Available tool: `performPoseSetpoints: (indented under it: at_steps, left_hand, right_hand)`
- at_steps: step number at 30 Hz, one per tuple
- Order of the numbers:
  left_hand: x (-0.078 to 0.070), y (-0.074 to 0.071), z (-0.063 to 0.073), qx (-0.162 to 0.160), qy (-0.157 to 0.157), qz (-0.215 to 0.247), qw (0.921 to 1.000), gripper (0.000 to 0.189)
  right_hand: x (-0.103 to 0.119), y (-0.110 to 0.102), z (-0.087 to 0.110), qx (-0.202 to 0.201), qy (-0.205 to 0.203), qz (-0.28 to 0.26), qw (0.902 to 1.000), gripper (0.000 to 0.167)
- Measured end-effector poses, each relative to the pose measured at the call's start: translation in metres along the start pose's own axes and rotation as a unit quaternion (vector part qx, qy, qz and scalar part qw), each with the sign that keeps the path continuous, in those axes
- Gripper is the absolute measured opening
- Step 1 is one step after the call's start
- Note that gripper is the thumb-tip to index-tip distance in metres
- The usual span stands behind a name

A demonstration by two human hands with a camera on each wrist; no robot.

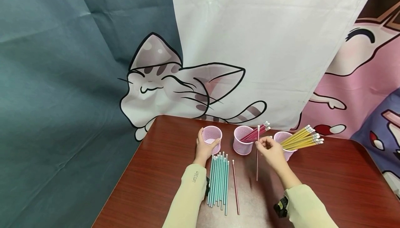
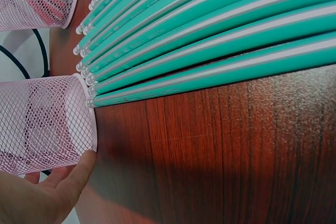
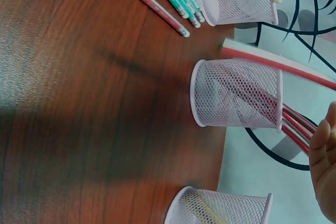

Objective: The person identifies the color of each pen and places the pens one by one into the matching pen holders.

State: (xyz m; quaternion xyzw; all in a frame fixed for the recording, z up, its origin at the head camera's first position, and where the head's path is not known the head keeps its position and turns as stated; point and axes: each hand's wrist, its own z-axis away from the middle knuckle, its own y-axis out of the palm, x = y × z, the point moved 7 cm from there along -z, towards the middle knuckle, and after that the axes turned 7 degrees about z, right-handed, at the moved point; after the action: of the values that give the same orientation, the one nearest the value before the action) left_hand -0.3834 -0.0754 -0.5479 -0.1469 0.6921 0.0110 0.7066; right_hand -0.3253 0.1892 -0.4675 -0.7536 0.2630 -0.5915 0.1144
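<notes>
My left hand (image 1: 204, 150) grips a pink mesh pencil cup (image 1: 212, 132) from its left side, thumb across the front near the rim. No pencils show inside that cup. In the left wrist view, the fingers (image 2: 76, 179) lie along the cup's mesh wall (image 2: 42, 124). My right hand (image 1: 272, 151) pinches a red pencil (image 1: 257, 165) near its eraser end and holds it upright. The pencil's lower end hangs in front of the middle mesh cup (image 1: 241, 148), which holds several red pencils (image 1: 250, 135). In the right wrist view the held pencil (image 3: 278, 62) passes beside that cup.
Several teal pencils (image 1: 218, 182) lie side by side on the brown table (image 1: 150, 172), with one red pencil (image 1: 235, 188) right of them. A third pink mesh cup (image 1: 282, 136) holds several yellow pencils (image 1: 301, 139). A cartoon-printed curtain (image 1: 265, 47) hangs behind.
</notes>
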Motion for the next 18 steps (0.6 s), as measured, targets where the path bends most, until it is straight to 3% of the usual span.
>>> performPoseSetpoints:
  at_steps: [9,18]
  left_hand:
    - [0.001,0.000,0.000,-0.003,0.002,-0.002,1.0000,0.090]
    - [0.002,0.001,-0.002,-0.007,0.009,0.009,0.9999,0.091]
  right_hand:
    - [0.036,-0.017,0.001,-0.002,0.003,-0.048,0.9988,0.011]
    - [0.042,-0.026,-0.004,-0.025,0.021,-0.077,0.9965,0.015]
